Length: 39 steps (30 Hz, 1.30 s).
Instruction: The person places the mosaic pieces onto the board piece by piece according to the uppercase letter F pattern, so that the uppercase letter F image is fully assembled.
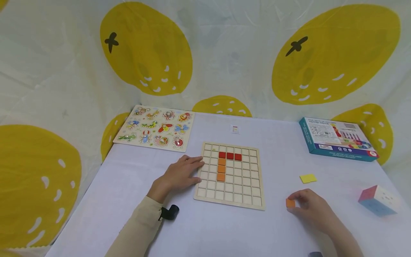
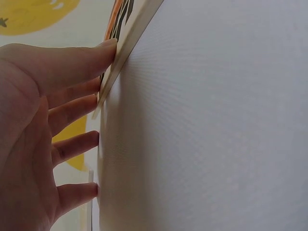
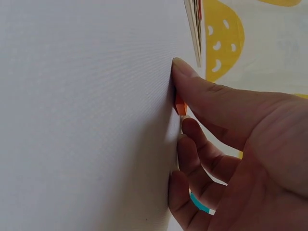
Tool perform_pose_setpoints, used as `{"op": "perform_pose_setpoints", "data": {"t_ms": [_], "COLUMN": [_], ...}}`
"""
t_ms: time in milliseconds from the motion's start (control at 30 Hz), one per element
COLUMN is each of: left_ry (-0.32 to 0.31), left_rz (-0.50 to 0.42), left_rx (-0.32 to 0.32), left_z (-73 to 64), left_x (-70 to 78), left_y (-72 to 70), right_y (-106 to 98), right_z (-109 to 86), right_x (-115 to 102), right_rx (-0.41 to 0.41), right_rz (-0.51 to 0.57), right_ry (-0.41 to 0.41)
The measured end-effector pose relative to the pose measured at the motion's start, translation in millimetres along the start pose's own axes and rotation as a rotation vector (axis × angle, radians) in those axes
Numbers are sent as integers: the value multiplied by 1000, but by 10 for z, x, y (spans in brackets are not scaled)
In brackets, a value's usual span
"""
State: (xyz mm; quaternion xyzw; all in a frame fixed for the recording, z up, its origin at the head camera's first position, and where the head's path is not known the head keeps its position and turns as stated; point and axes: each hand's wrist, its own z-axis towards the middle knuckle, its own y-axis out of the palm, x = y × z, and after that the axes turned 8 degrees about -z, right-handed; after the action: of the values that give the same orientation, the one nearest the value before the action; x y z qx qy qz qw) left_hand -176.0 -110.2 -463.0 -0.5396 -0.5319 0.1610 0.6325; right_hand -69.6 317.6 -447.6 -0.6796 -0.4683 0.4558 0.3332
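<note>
A wooden grid board [image 1: 236, 198] lies on the table, with three red tiles [image 1: 230, 156] in a row and three orange tiles [image 1: 221, 169] in a column under the leftmost red one. My left hand [image 1: 182, 174] touches the board's left edge, its fingers spread; the left wrist view has the thumb [image 2: 82, 67] against that edge. To the right of the board, my right hand [image 1: 313, 207] pinches a small orange tile [image 1: 290, 202] between thumb and forefinger, low at the tabletop. The same orange tile [image 3: 180, 105] is partly hidden by the thumb in the right wrist view.
Yellow tiles [image 1: 308, 178] lie just beyond my right hand. A puzzle cube [image 1: 378, 201] stands at the far right, a teal-sided game box [image 1: 338, 139] behind it. An insect puzzle board [image 1: 155, 126] is at the back left, and a small printed card [image 1: 235, 129] sits behind the grid.
</note>
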Motion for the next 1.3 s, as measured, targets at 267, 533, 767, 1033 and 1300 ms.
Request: {"op": "perform_pose_setpoints", "data": {"t_ms": [267, 533, 767, 1033, 1300], "left_ry": [-11, -8, -9, -5, -5], "left_rz": [-8, -11, -6, 8, 0], "left_rx": [-8, -5, -4, -1, -6], "left_z": [2, -3, -3, -1, -2], "left_x": [11, 15, 16, 31, 15], "left_y": [-4, -9, -7, -24, -6], "right_y": [9, -43, -113, -146, -126], "right_z": [24, 31, 60, 54, 100], "right_x": [13, 48, 1, -172, -427], "right_rx": [-25, -2, 50, 166, 207], "right_rz": [21, 75, 109, 89, 90], "right_ry": [21, 93, 117, -2, -112]}}
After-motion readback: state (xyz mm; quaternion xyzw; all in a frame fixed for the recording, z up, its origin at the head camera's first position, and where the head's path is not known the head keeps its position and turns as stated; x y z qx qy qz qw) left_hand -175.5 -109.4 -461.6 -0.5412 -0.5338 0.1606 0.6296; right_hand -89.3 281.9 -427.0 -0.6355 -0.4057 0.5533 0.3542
